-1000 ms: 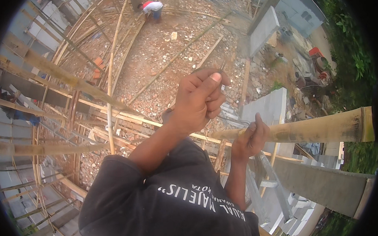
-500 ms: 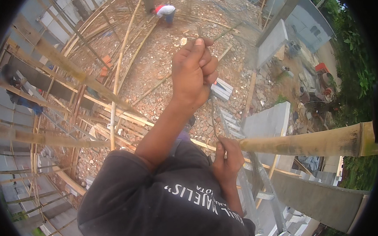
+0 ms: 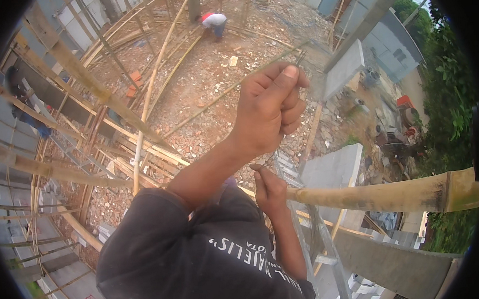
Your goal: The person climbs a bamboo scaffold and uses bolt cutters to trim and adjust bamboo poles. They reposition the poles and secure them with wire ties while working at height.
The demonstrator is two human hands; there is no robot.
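My left hand is raised in front of me. Its fingers are closed in a fist, with the thumb pressed on a thin wire whose ends stick out above the knuckles. Lower and nearer my body, my right hand pinches the lower part of the wire between thumb and forefinger. Between the two hands the thin strand hangs, partly hidden behind the left fist. Just right of my right hand, a thick bamboo pole runs out sideways.
An aluminium ladder stands below the pole, beside a grey panel. More bamboo poles cross the left side. Far below, rubble covers the ground, where a person bends over. Another person is at far left.
My left fist has moved to the right and slightly down. My right hand has shifted left, closer beneath it, still pinching the wire.
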